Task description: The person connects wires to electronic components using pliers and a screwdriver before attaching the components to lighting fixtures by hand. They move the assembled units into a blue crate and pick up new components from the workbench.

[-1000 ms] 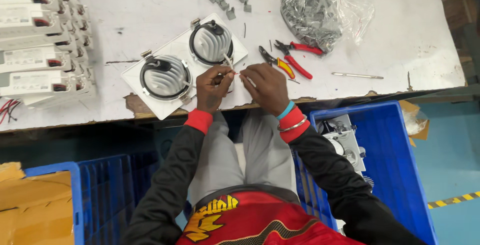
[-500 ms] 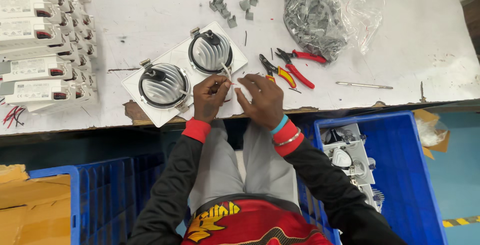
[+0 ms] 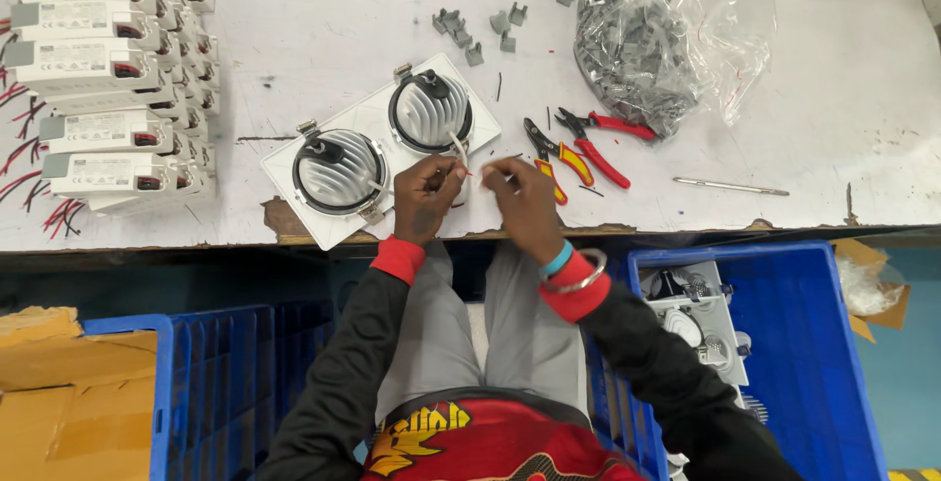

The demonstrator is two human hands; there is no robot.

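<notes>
- Head view: a white twin downlight fitting [image 3: 380,148] with two round finned housings is laid at an angle near the near edge of the white table [image 3: 294,40].
- A thin white wire [image 3: 459,150] is led from the right-hand housing down to the hands.
- The left hand [image 3: 428,197] is closed, its grip pinched on the wire's end just beside the fitting's near right corner.
- The right hand [image 3: 524,204] is likewise closed in a pinch on a small wire end; what exactly is held there cannot be told.
- Just right of the hands, two pairs of pliers are seen: one with red and yellow handles [image 3: 549,152], one with red handles [image 3: 600,138].
- Farther right, a clear bag of grey clips [image 3: 637,50] is spread open.
- At the far left, white driver boxes [image 3: 98,74] are stacked.
- A blue crate [image 3: 814,344] is stood at the near right.
</notes>
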